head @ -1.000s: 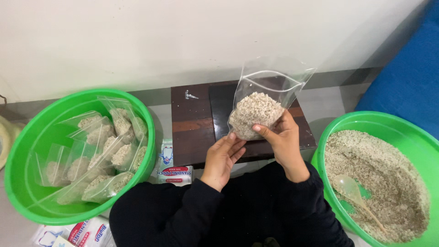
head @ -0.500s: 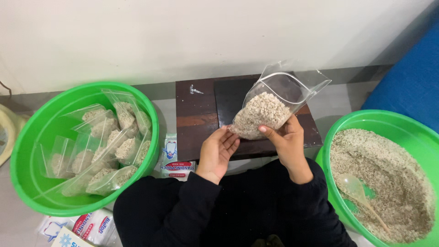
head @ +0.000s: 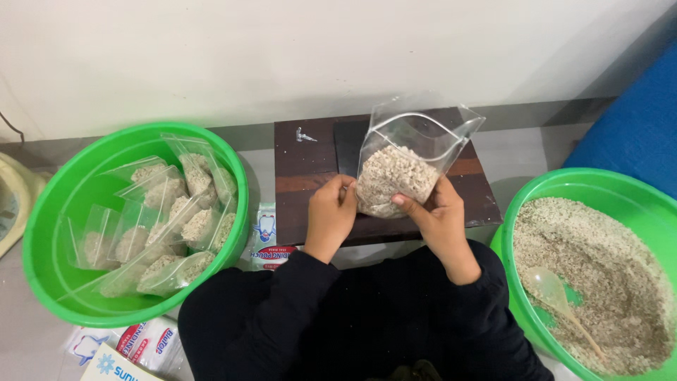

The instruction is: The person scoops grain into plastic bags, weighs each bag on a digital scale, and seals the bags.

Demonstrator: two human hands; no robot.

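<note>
On the far left, a green basin (head: 42, 233) sits on the floor holding a heap of small clear bags (head: 166, 226) already filled with pale grain, their tops lying loose over one another. Just beside its right rim and below it lie a few flat printed pouch packets (head: 266, 240).

In the middle stands a dark wooden tabletop (head: 303, 183), and above its front edge the person holds a clear zip bag (head: 405, 166), about half full of the same pale grain. The left hand (head: 330, 215) has come in against the bag's lower left side, its fingers (head: 345, 190) curled and pressing on the filled part; a second ago this hand hung open below the bag, not clearly touching it. The right hand (head: 438, 215) grips the lower right side, thumb across the front and fingers closed behind. Since half a second ago the bag has swung from a rightward tilt to nearly upright, its mouth open at the top and the grain settled low. With both hands now on it, the bag looks steadied and squared, its zip strip unsealed.

On the right, a second green basin (head: 543, 190) holds loose grain (head: 613, 282), with a pale plastic spoon (head: 553, 293) lying in it, well apart from either hand.
</note>
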